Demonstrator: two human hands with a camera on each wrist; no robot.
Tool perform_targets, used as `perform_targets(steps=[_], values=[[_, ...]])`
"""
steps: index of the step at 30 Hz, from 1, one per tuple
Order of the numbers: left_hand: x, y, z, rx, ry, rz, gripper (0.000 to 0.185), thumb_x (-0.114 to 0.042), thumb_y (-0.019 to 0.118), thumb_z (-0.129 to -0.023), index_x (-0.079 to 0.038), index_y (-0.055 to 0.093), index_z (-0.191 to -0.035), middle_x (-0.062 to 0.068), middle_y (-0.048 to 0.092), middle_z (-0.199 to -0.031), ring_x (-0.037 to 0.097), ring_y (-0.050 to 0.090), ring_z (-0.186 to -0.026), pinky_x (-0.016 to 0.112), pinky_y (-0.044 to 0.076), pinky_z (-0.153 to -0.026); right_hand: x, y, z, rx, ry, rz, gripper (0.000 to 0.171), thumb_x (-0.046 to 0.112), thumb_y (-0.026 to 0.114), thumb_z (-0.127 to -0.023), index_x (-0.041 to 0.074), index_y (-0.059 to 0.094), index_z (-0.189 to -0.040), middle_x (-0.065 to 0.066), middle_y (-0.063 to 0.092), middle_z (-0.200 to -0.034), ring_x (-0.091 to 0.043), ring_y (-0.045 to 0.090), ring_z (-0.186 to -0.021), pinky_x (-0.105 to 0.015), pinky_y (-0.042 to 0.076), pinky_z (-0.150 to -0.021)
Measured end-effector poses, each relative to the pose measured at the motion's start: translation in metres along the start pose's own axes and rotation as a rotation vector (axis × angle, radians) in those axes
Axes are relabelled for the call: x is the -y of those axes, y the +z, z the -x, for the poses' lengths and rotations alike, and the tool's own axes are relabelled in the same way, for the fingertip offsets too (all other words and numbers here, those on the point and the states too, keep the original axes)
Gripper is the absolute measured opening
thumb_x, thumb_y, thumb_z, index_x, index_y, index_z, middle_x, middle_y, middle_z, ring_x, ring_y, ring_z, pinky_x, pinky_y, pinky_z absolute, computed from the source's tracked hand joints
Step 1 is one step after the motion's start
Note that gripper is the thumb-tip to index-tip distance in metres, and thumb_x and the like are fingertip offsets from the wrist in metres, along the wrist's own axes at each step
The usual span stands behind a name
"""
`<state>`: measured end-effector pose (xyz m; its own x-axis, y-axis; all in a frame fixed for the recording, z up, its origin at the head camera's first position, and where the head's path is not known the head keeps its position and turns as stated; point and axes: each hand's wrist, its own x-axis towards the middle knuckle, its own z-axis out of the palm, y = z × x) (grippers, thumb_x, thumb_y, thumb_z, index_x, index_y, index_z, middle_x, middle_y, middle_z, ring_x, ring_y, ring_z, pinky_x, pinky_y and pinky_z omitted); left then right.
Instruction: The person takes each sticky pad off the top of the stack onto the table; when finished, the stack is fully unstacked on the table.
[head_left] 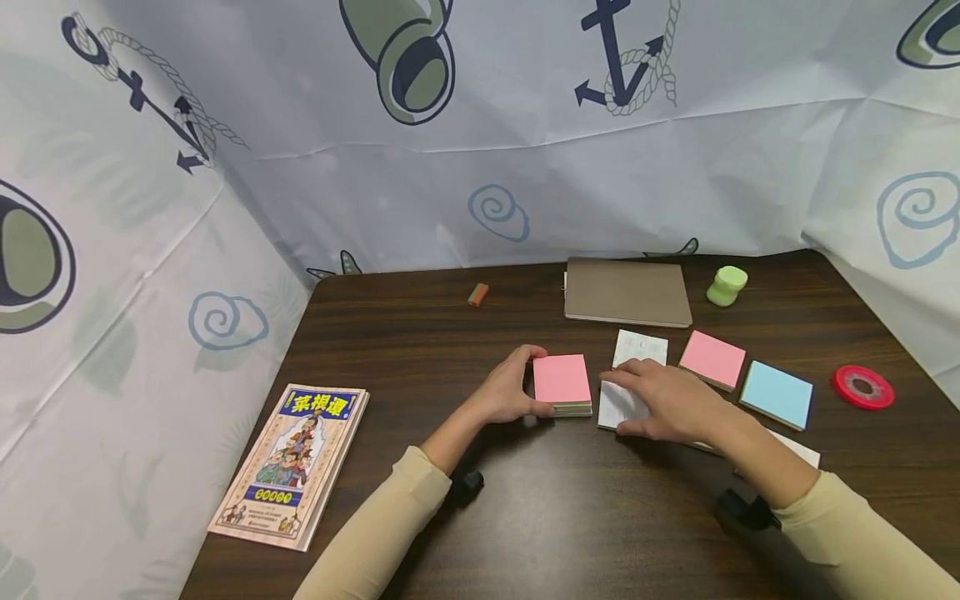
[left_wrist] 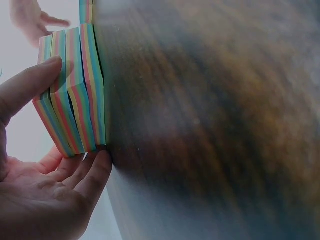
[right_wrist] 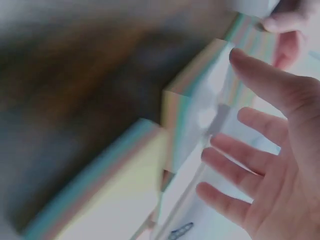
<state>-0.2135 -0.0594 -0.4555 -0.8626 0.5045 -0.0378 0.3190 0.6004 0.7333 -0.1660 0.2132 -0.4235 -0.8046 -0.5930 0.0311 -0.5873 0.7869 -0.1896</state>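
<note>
A stack of sticky note pads (head_left: 562, 380), pink on top, stands on the table, and my left hand (head_left: 510, 390) grips its sides between thumb and fingers. In the left wrist view the stack (left_wrist: 72, 92) shows striped, many-coloured edges. Just right of it my right hand (head_left: 675, 403) hovers over a whitish pad (head_left: 617, 404), its fingers spread in the right wrist view and holding nothing. Another whitish pad (head_left: 640, 347) lies behind that one. A pink pad (head_left: 712, 359), a blue pad (head_left: 777, 395) and a pale pad (head_left: 798, 450), partly hidden by my forearm, lie farther right.
A thick illustrated book (head_left: 288, 467) lies at the left edge. Toward the back are a small orange-and-green block (head_left: 477, 294), a flat brown-grey notebook-like object (head_left: 627, 292) and a light green waisted object (head_left: 727, 286). A red ring-shaped roll (head_left: 863, 387) lies at the right.
</note>
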Motion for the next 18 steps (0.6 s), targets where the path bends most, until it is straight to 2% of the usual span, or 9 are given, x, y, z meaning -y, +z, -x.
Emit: perform_targets(steps=[4,7,13,15,18], values=[[0.0,0.0,-0.001,0.0,0.0,0.005,0.085,-0.019,0.091,-0.068,-0.008,0.043,-0.137,0.009,0.05,-0.136,0.023,0.048,-0.123,0.041,0.037,-0.104,0.007,-0.015,-0.011,-0.043,0.011,-0.026,0.059,0.036,0.079,-0.081,0.013,0.061,-0.132,-0.008,0.06,-0.124,-0.026,0.061,-0.106,-0.047,0.052,-0.08],[0.0,-0.001,0.0,0.001,-0.001,0.002,0.085,-0.019,0.091,-0.068,-0.008,0.043,-0.137,0.009,0.05,-0.136,0.023,0.048,-0.123,0.041,0.037,-0.104,0.014,-0.017,-0.023,-0.103,-0.042,-0.058,0.057,0.034,0.08,-0.082,0.012,0.062,-0.132,-0.009,0.059,-0.126,-0.025,0.06,-0.109,-0.046,0.052,-0.084],[0.0,-0.002,0.0,0.012,-0.01,0.003,0.085,-0.019,0.09,-0.069,-0.009,0.042,-0.138,0.008,0.049,-0.137,0.023,0.047,-0.126,0.042,0.037,-0.104,0.024,-0.004,-0.043,-0.118,-0.152,-0.13,0.069,0.036,0.079,-0.082,0.011,0.052,-0.141,-0.015,0.046,-0.145,-0.031,0.043,-0.131,-0.049,0.042,-0.1],[0.0,-0.001,0.0,0.013,-0.013,0.005,0.085,-0.02,0.09,-0.069,-0.009,0.042,-0.139,0.007,0.049,-0.138,0.024,0.047,-0.127,0.042,0.037,-0.104,0.025,0.002,-0.048,-0.11,-0.166,-0.156,0.072,0.038,0.078,-0.083,0.011,0.05,-0.143,-0.016,0.042,-0.147,-0.031,0.039,-0.134,-0.05,0.04,-0.102],[0.001,-0.001,-0.001,0.016,-0.012,0.003,0.086,-0.02,0.09,-0.069,-0.009,0.041,-0.139,0.007,0.049,-0.138,0.024,0.047,-0.127,0.043,0.038,-0.104,0.026,0.01,-0.054,-0.101,-0.18,-0.184,0.074,0.038,0.079,-0.082,0.012,0.05,-0.143,-0.015,0.045,-0.145,-0.03,0.041,-0.133,-0.05,0.041,-0.101]])
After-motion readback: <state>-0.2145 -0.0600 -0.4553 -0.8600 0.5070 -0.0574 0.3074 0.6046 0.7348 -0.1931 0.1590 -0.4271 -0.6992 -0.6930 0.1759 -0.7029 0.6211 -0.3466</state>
